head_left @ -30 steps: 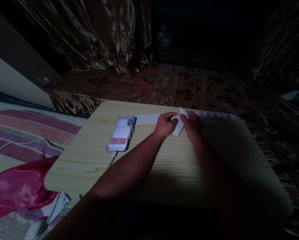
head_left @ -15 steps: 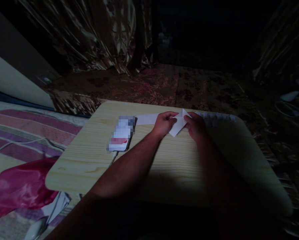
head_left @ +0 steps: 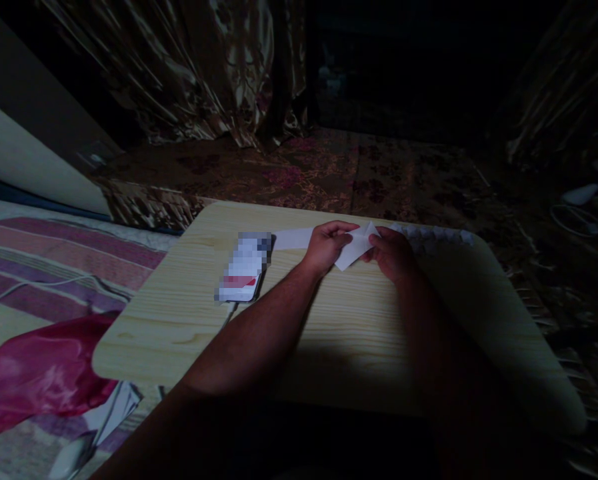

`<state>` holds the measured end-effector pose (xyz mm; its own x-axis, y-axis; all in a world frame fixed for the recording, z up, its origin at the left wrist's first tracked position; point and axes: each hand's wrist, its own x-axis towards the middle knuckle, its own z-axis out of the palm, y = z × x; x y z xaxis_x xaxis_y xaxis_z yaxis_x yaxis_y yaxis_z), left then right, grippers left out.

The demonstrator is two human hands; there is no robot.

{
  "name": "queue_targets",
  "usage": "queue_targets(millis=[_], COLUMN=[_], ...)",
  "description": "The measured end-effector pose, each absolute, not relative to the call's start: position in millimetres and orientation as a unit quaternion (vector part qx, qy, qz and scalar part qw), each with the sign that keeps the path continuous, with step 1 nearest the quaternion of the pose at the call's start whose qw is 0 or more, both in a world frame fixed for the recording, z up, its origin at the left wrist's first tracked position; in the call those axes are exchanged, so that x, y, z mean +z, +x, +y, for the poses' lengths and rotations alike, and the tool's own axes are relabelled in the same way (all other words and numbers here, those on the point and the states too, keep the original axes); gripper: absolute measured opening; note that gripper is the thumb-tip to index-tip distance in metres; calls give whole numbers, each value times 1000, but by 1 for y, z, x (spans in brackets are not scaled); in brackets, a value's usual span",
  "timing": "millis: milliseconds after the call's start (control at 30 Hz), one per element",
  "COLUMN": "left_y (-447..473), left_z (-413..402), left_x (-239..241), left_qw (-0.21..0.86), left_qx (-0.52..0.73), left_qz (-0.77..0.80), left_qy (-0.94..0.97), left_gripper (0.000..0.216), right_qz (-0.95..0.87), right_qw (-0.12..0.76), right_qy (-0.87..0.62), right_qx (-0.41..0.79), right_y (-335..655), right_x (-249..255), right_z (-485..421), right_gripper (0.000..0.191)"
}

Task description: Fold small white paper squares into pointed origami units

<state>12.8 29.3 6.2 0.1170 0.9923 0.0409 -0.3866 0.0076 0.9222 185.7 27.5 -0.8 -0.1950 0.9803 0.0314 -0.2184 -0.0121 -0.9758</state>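
Note:
A small piece of folded white paper (head_left: 351,253) is held just above the table, pinched from both sides. My left hand (head_left: 325,248) grips its left edge, thumb on top. My right hand (head_left: 393,253) is closed on the right side, the thumb pressing near a raised corner. Behind my left hand lies a flat white paper strip (head_left: 293,239) on the tabletop. Beyond my right hand, several small folded white paper pieces (head_left: 436,235) sit in a row along the far edge, too dim to make out in detail.
A phone (head_left: 243,267) with a blurred screen and a charging cable lies on the left of the wooden table (head_left: 163,320). To the left are a striped bed cover (head_left: 69,267) and a shiny pink cloth (head_left: 49,373). Patterned curtains (head_left: 229,67) hang behind.
The folded paper has tilted slightly, its lower corner shifting left and up. Both hands keep their hold, and my right hand has moved a little to the right.

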Motion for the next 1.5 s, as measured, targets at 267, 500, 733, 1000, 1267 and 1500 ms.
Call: queue_targets(millis=[267, 500, 733, 1000, 1267, 1500], left_y=[11, 12, 14, 15, 17, 18], left_z=[31, 34, 34, 31, 28, 27], left_x=[7, 2, -1, 0, 4, 4], left_qw=[604, 597, 579, 550, 564, 509], left_qx=[570, 569, 550, 543, 554, 509], left_qz=[381, 383, 395, 403, 396, 443], left_qy=[407, 417, 454, 489, 468, 534], left_gripper=[25, 15, 12, 11, 24, 23], right_qz=[-451, -460, -460, -469, -465, -476], right_qw=[525, 536, 554, 549, 562, 561], right_qy=[-391, -397, -399, -426, -431, -439], right_qx=[606, 586, 568, 546, 531, 516], right_y=[181, 181, 179, 177, 176, 175], right_x=[5, 5, 2, 0, 1, 3], right_z=[26, 25, 28, 28, 28, 27], right_gripper=[30, 19, 16, 24, 42, 42])
